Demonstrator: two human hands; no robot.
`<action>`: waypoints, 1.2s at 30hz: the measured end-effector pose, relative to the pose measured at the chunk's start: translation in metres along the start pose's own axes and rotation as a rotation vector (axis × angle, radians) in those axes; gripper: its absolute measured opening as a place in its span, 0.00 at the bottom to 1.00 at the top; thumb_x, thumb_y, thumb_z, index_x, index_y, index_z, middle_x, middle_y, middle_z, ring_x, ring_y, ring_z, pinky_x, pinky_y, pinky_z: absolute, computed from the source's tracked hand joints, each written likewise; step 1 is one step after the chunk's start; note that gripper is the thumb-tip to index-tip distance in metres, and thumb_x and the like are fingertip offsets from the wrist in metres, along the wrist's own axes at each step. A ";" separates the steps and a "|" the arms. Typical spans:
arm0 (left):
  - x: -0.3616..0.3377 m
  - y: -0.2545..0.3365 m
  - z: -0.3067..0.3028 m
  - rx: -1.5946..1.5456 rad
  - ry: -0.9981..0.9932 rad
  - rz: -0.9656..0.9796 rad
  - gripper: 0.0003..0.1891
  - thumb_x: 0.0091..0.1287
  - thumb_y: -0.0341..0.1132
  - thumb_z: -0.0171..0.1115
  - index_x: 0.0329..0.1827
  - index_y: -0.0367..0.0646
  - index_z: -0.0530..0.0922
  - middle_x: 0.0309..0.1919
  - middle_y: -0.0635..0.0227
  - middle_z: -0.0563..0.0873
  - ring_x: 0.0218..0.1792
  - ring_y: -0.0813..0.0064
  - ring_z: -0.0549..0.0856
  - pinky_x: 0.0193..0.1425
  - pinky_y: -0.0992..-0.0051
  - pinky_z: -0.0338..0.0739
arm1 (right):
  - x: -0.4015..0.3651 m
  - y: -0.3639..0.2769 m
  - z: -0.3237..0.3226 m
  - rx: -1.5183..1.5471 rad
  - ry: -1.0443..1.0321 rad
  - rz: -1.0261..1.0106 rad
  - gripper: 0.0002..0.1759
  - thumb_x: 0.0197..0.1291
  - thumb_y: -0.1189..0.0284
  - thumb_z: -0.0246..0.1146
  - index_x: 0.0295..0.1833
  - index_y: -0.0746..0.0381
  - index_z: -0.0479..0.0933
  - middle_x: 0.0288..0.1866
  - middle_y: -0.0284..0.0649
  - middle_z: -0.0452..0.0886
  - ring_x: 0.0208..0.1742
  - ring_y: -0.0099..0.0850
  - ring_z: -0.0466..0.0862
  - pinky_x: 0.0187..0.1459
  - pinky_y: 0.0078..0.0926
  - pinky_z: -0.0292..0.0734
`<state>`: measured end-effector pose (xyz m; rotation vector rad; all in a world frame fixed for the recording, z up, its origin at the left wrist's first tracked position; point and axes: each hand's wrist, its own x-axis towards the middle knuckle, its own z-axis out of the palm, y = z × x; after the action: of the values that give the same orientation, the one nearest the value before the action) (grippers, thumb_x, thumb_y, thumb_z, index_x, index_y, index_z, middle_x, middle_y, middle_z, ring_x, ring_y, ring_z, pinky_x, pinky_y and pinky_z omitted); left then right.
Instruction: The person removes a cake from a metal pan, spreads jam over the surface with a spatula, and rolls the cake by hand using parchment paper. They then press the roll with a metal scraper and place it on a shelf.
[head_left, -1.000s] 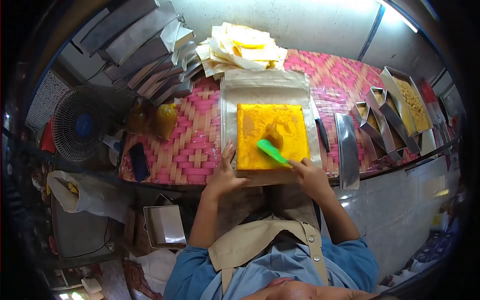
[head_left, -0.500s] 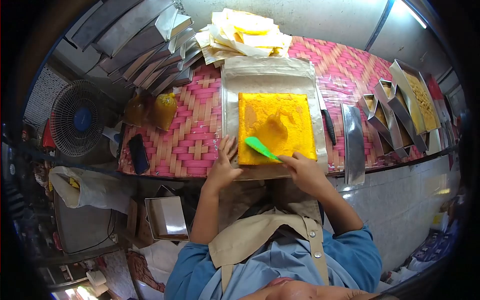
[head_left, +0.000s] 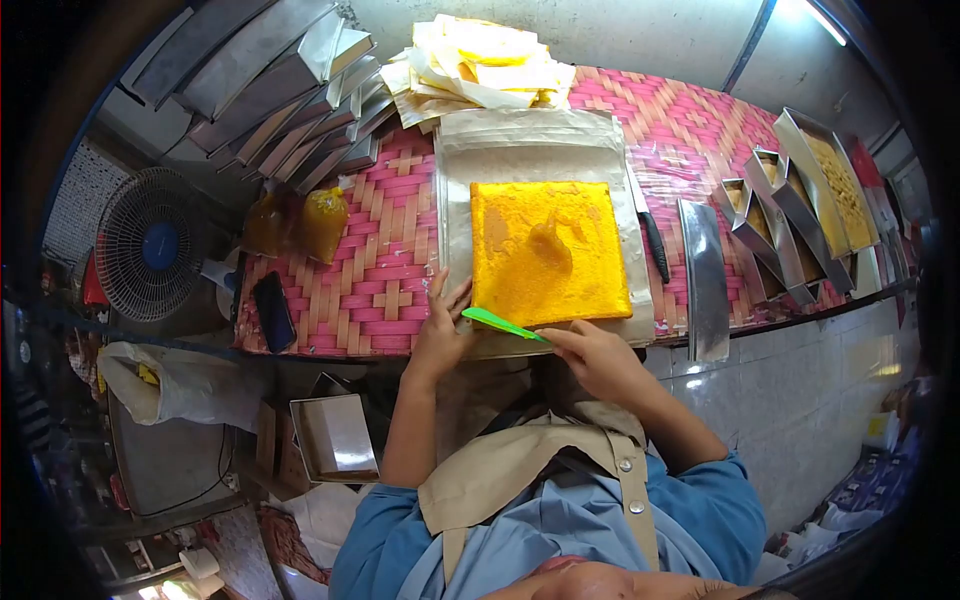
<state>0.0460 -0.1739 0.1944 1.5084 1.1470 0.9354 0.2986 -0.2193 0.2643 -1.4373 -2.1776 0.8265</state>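
A square yellow sponge cake (head_left: 500, 260) lies on stacked baking paper (head_left: 530, 150), with a mound of brown spread (head_left: 550, 250) near its middle. My right hand (head_left: 595, 355) grips the handle of a bright green spatula (head_left: 497, 324). Its blade points left along the cake's near edge, turned almost edge-on. At the cake's near left corner is my left hand (head_left: 440, 325), its fingers stretched out and apart over the paper, holding nothing.
A black-handled knife (head_left: 654, 245) and a long metal strip (head_left: 703, 280) lie right of the paper. Filled tins (head_left: 835, 190) stand far right. Crumpled paper sheets (head_left: 475, 65) are piled behind. Leftward are bags of filling (head_left: 325, 225), a phone (head_left: 274, 312), stacked tins (head_left: 290, 100) and a fan (head_left: 150, 245).
The spatula has moved from over the cake down and left to its near edge, and its blade has turned edge-on. My left hand stays nearly in place.
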 end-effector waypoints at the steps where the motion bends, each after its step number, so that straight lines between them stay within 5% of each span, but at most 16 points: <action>1: 0.001 0.000 0.000 0.000 -0.006 0.003 0.51 0.54 0.20 0.65 0.71 0.50 0.37 0.66 0.49 0.64 0.66 0.60 0.69 0.68 0.67 0.64 | 0.003 0.003 -0.004 0.019 -0.020 -0.029 0.16 0.61 0.70 0.55 0.55 0.50 0.76 0.40 0.47 0.76 0.39 0.47 0.80 0.39 0.41 0.75; 5: -0.001 0.000 0.003 -0.077 0.027 0.009 0.51 0.54 0.21 0.66 0.71 0.51 0.36 0.66 0.49 0.65 0.65 0.60 0.70 0.68 0.67 0.65 | 0.019 0.002 -0.016 -0.091 0.045 0.169 0.16 0.61 0.69 0.55 0.55 0.49 0.76 0.37 0.46 0.75 0.39 0.45 0.79 0.39 0.40 0.74; 11: -0.001 0.005 0.004 -0.069 0.046 -0.024 0.53 0.53 0.23 0.69 0.71 0.51 0.35 0.66 0.48 0.65 0.66 0.60 0.69 0.68 0.66 0.65 | 0.009 0.010 -0.024 -0.035 -0.158 0.055 0.17 0.61 0.69 0.55 0.56 0.50 0.75 0.39 0.46 0.75 0.39 0.45 0.79 0.42 0.37 0.74; 17: 0.000 -0.002 0.005 -0.058 0.036 -0.016 0.53 0.52 0.23 0.69 0.71 0.51 0.35 0.66 0.48 0.64 0.67 0.59 0.67 0.69 0.65 0.64 | 0.022 0.043 -0.067 -0.140 0.105 0.261 0.15 0.61 0.71 0.55 0.52 0.53 0.78 0.41 0.47 0.76 0.42 0.44 0.78 0.44 0.36 0.73; 23: 0.000 0.002 0.006 -0.050 0.047 -0.034 0.52 0.52 0.22 0.69 0.71 0.51 0.37 0.66 0.48 0.64 0.67 0.60 0.68 0.68 0.65 0.65 | -0.008 0.041 -0.061 -0.022 -0.246 0.118 0.17 0.60 0.73 0.56 0.54 0.54 0.78 0.42 0.48 0.77 0.44 0.43 0.78 0.46 0.35 0.72; 28: 0.000 0.003 0.007 -0.069 0.048 -0.024 0.52 0.51 0.22 0.70 0.71 0.50 0.39 0.66 0.49 0.65 0.66 0.60 0.68 0.68 0.66 0.66 | -0.030 0.054 -0.069 0.192 -0.014 0.130 0.16 0.60 0.74 0.56 0.53 0.57 0.78 0.41 0.47 0.77 0.43 0.43 0.78 0.45 0.33 0.72; 30: 0.000 0.007 0.007 0.007 0.058 -0.030 0.52 0.51 0.22 0.70 0.71 0.49 0.40 0.65 0.49 0.66 0.66 0.60 0.69 0.67 0.66 0.66 | -0.037 0.044 -0.066 -0.041 0.166 0.366 0.15 0.60 0.74 0.56 0.53 0.57 0.78 0.40 0.46 0.76 0.42 0.42 0.78 0.43 0.32 0.73; 36: 0.000 0.009 0.007 0.041 0.061 -0.025 0.50 0.52 0.22 0.69 0.71 0.48 0.41 0.64 0.49 0.67 0.65 0.60 0.70 0.68 0.66 0.66 | -0.057 0.032 -0.048 0.080 0.070 0.258 0.16 0.60 0.73 0.56 0.54 0.55 0.77 0.40 0.46 0.76 0.43 0.42 0.79 0.44 0.31 0.73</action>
<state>0.0546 -0.1765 0.2016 1.5032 1.2332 0.9521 0.3722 -0.2498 0.2780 -1.7030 -1.9112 0.9238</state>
